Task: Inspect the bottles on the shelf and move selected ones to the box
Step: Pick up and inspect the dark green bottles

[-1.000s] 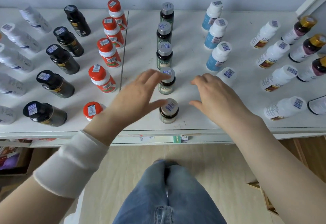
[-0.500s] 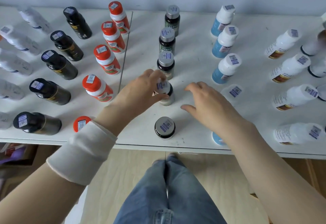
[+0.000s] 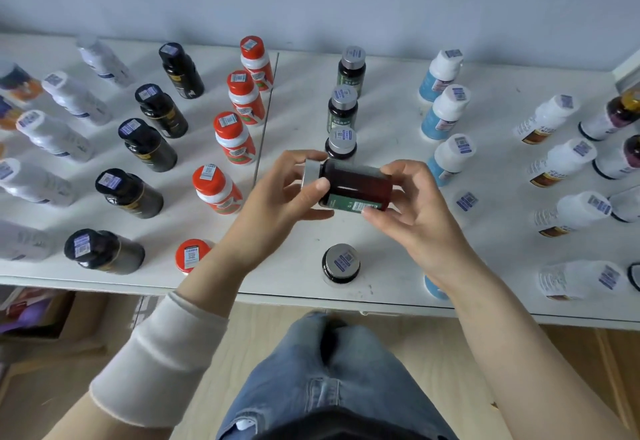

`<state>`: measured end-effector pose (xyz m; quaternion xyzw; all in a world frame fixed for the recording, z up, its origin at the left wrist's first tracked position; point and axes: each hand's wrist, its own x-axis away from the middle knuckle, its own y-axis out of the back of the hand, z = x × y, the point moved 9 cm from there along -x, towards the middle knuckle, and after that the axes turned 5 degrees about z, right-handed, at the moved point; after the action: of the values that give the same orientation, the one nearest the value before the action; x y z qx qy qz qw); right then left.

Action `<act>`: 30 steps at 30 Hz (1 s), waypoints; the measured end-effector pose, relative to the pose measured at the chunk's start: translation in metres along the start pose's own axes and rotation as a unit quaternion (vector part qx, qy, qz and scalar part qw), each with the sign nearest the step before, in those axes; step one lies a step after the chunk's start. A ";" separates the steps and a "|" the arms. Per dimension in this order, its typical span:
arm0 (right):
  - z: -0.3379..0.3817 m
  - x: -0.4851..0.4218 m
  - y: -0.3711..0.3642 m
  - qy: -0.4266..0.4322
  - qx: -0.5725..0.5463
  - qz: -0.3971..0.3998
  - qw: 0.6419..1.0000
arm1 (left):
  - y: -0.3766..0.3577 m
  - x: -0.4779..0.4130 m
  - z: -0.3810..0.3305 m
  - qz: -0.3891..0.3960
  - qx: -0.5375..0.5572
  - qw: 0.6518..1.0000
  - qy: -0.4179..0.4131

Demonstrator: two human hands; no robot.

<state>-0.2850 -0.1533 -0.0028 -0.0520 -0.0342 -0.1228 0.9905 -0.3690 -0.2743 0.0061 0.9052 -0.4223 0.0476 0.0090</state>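
both hands grasp a dark brown bottle (image 3: 356, 185) sideways above the shelf (image 3: 391, 121): left hand (image 3: 277, 197) pinching its silver cap end, right hand (image 3: 408, 207) curled round its base.

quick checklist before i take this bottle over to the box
1. Grip: left hand holds the cap end and right hand the base end of the dark silver-capped bottle: ok.
2. Lifted free: it lies sideways in the air above the white shelf: ok.
3. Silver cap on the neck: ok. How tight it is: cannot tell.
4. Green label checked: only a strip shows and the text is too small to read: cannot tell.
5. Gap to the upright bottle behind: cannot tell.
6. Cardboard box low on the left, mostly out of frame. Room inside: cannot tell.
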 end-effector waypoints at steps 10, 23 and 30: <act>-0.012 0.004 -0.004 -0.050 -0.069 0.022 0.996 | 0.005 0.005 0.010 0.015 0.082 0.996 0.009; -0.013 0.007 0.020 -0.046 -0.075 -0.053 0.995 | -0.007 -0.007 0.019 0.039 0.193 0.980 0.023; 0.019 0.005 0.013 0.015 0.162 -0.143 0.976 | -0.012 -0.018 0.039 -0.004 0.222 0.968 0.120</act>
<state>-0.2778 -0.1400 0.0150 0.1163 -0.0459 -0.2570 0.9583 -0.3681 -0.2548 -0.0345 0.8738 -0.3937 0.2483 -0.1409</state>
